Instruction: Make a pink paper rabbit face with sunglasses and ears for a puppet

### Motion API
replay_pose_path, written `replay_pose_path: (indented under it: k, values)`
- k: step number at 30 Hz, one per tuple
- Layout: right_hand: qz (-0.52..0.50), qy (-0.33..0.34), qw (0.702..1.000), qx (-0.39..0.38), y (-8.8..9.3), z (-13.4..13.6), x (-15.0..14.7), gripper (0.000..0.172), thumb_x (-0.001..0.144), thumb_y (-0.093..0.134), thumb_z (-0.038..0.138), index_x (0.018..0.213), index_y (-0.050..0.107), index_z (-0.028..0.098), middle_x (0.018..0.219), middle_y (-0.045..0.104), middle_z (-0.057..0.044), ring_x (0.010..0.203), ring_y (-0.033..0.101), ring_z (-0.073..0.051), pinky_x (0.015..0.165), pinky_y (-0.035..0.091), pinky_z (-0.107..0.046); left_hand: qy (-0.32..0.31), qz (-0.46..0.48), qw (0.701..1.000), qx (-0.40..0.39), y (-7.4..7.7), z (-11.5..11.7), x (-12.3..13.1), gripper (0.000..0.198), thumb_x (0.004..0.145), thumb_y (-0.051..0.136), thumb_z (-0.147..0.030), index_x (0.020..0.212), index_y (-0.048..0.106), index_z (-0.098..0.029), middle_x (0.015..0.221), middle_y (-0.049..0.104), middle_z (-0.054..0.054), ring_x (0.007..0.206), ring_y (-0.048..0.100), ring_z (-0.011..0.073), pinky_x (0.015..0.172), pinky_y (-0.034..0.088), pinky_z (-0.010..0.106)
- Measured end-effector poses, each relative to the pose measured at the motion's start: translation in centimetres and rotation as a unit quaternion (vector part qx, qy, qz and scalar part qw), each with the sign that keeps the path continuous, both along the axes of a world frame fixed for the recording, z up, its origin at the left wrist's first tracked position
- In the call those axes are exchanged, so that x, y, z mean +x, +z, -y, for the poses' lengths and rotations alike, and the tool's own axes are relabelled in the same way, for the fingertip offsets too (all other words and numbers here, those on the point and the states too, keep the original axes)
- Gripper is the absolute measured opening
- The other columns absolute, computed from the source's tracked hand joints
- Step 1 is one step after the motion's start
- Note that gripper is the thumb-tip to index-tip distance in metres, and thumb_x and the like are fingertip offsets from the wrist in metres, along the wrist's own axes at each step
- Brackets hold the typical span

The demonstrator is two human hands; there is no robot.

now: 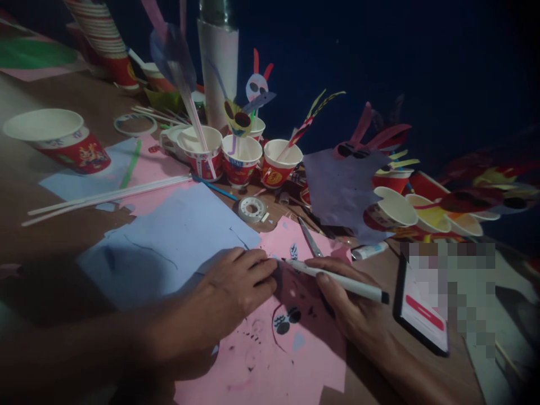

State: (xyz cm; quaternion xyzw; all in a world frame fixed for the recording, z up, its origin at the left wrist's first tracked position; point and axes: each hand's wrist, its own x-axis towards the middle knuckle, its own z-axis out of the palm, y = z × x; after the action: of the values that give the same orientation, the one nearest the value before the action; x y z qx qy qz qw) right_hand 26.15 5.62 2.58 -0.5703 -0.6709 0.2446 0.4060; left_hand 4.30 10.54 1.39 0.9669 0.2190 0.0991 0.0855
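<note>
My right hand point(343, 295) grips a white marker point(337, 280) with a black cap end, its tip pointing left onto a pink paper sheet point(274, 349). My left hand point(236, 289) lies with fingers curled and pressed on the pink sheet, right by the marker's tip, overlapping the edge of a light blue paper sheet point(177, 242). Small black drawn marks and cut shapes show on the pink sheet below both hands.
Scissors point(310, 239), a tape roll point(252, 209), long white straws point(105, 197) and several paper cups point(240, 160) with paper figures stand behind. A large cup point(59, 138) is at left, a cup stack point(103, 39) far left, a phone point(424, 315) at right.
</note>
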Motion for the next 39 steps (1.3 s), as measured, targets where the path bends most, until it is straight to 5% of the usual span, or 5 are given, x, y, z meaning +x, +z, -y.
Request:
replay_pose_path:
  k: [6, 14, 22, 31, 39]
  values:
    - [-0.033, -0.078, 0.996, -0.026, -0.8, -0.5, -0.2, 0.007, 0.081, 0.060, 0.025, 0.086, 0.065, 0.022, 0.068, 0.068, 0.001, 0.057, 0.064, -0.013, 0.052, 0.052, -0.021, -0.007, -0.026, 1.000, 0.001, 0.8, -0.1, 0.3, 0.028, 0.084, 0.045, -0.006, 0.107, 0.056, -0.015, 0.122, 0.054, 0.009, 0.109, 0.045, 0.0240, 0.083, 0.034, 0.037]
    - [-0.020, -0.047, 0.998, -0.033, -0.8, -0.5, -0.2, 0.008, 0.080, 0.062, 0.023, 0.085, 0.068, 0.024, 0.070, 0.069, 0.001, 0.056, 0.063, -0.012, 0.050, 0.052, -0.020, -0.010, -0.044, 0.999, -0.012, 0.6, -0.1, 0.3, 0.024, 0.088, 0.043, -0.011, 0.107, 0.056, -0.017, 0.121, 0.055, 0.007, 0.110, 0.045, 0.0243, 0.085, 0.034, 0.037]
    - [-0.010, -0.035, 0.999, -0.024, -0.6, -0.9, -0.6, 0.010, 0.081, 0.061, 0.021, 0.087, 0.069, 0.025, 0.076, 0.071, 0.000, 0.062, 0.066, -0.014, 0.055, 0.056, -0.023, -0.012, -0.043, 0.999, -0.020, 0.3, 0.1, -0.2, 0.047, 0.069, 0.060, -0.007, 0.113, 0.053, -0.020, 0.123, 0.052, 0.008, 0.111, 0.045, 0.0269, 0.090, 0.034, 0.039]
    - [0.027, -0.017, 0.999, -0.008, -1.0, -0.7, -0.4, 0.013, 0.081, 0.061, 0.020, 0.090, 0.068, 0.026, 0.080, 0.071, 0.001, 0.068, 0.066, -0.013, 0.061, 0.054, -0.024, -0.032, -0.060, 0.997, -0.047, 1.5, -0.3, -0.1, 0.046, 0.069, 0.059, -0.010, 0.113, 0.052, -0.018, 0.123, 0.052, 0.009, 0.113, 0.043, 0.0278, 0.090, 0.035, 0.038]
    - [0.037, -0.024, 0.999, -0.023, -0.9, -0.7, -0.3, 0.010, 0.081, 0.061, 0.023, 0.088, 0.068, 0.024, 0.078, 0.070, -0.001, 0.066, 0.065, -0.015, 0.059, 0.055, -0.025, -0.026, -0.057, 0.997, -0.035, 1.0, -0.2, 0.1, 0.043, 0.070, 0.059, -0.008, 0.111, 0.053, -0.017, 0.122, 0.052, 0.009, 0.113, 0.043, 0.0273, 0.089, 0.034, 0.038]
